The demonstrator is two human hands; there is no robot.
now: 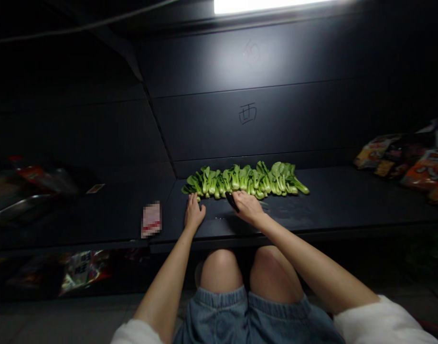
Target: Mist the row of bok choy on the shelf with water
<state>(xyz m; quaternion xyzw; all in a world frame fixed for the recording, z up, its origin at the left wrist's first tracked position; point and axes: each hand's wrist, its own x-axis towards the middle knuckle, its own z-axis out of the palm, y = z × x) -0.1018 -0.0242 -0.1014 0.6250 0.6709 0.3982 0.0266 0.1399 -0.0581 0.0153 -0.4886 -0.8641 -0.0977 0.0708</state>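
A row of green bok choy point(243, 179) lies along the back of a dark shelf, stems toward me and leaves toward the rear panel. My left hand point(194, 213) rests at the row's left end, its fingers stretched out over the shelf and touching or nearly touching the nearest stems. In front of the middle of the row, my right hand point(246, 205) is closed around a small black elongated object point(232, 202), whose exact kind I cannot make out. Some wet marks show on the shelf near that hand.
The dark shelf point(297, 215) has its front edge just above my knees. Snack packets point(378, 153) are piled at the right. A blurred price card point(151, 220) and bagged goods point(43, 177) are at the left; a snack bag point(80, 270) shows below. A lamp point(269, 5) shines above.
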